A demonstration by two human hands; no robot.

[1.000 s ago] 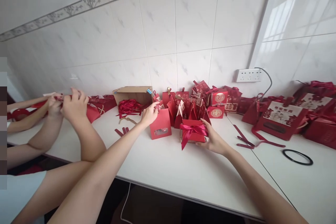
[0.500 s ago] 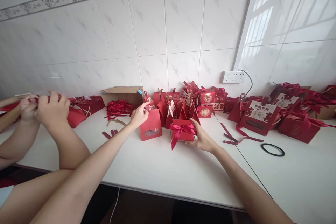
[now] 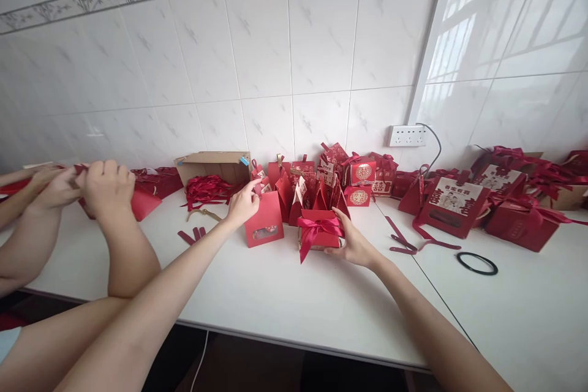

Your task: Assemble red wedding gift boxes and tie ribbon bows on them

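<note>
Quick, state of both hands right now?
Left hand: closed, pinching the top of the windowed red box.
Right hand: closed, holding the bow-tied red box by its side.

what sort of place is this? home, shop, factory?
Probably an informal packing area, though home or small workshop is unclear: red gift boxes crowd a white table, ribbons lie heaped at a cardboard carton, against a tiled wall.

A red gift box (image 3: 381,188) near the wall shows 囍, while a white label (image 3: 452,196) on the right ends in 有喜.
</note>
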